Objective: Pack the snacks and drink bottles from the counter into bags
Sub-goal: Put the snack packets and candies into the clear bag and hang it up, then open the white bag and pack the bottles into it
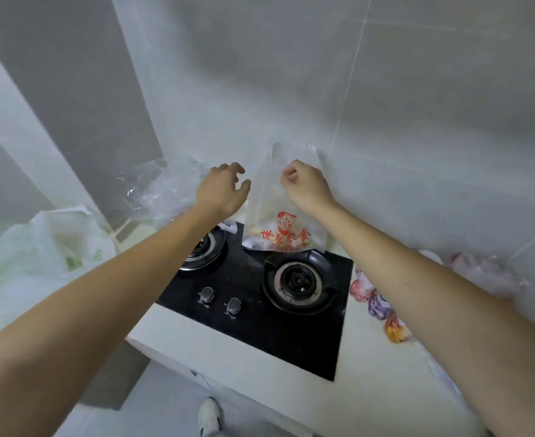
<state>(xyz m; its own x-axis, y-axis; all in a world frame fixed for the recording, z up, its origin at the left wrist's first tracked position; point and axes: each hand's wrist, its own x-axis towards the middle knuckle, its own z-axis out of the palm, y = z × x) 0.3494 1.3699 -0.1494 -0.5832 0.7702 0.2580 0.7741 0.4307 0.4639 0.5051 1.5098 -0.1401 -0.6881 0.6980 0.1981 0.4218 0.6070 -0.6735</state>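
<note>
- Precariously, right hand (304, 184) pinches the printed bag (283, 228) above the stove (253, 310); a slipping pinch would drop it.
- Left hand (220, 190), fingers apart, holds nothing, leaving the bag unsupported.

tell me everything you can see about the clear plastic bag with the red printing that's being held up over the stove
The clear plastic bag is thin, see-through film with a red round logo and red Chinese characters printed low on its front. It hangs upright, tapering to two handle loops at the top. The right hand pinches it near the top; the left hand hovers beside it, not clearly touching. Pale and orange contents, too blurred to name, sit in its bulging bottom, which hangs at the back edge of the black gas stove, between the burners.
</note>
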